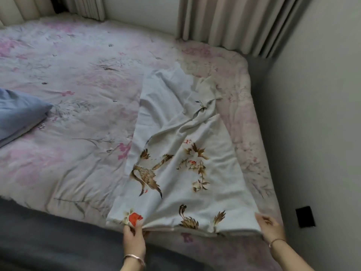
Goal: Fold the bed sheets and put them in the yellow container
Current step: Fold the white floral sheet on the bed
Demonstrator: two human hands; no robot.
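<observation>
A pale sheet (181,145) printed with brown birds and orange flowers lies in a long, wrinkled strip on the right part of the bed, running from the near edge toward the curtains. My left hand (133,239) pinches its near left corner at the bed's front edge. My right hand (270,227) grips its near right corner. Both corners are lifted slightly off the bed. The far end of the sheet is rumpled. No yellow container is in view.
The bed wears a pink floral cover (78,90). A blue pillow (17,114) lies at the left. Curtains (234,22) hang behind the bed, a grey wall (322,114) stands close on the right, and a dark grey floor (48,241) lies in front.
</observation>
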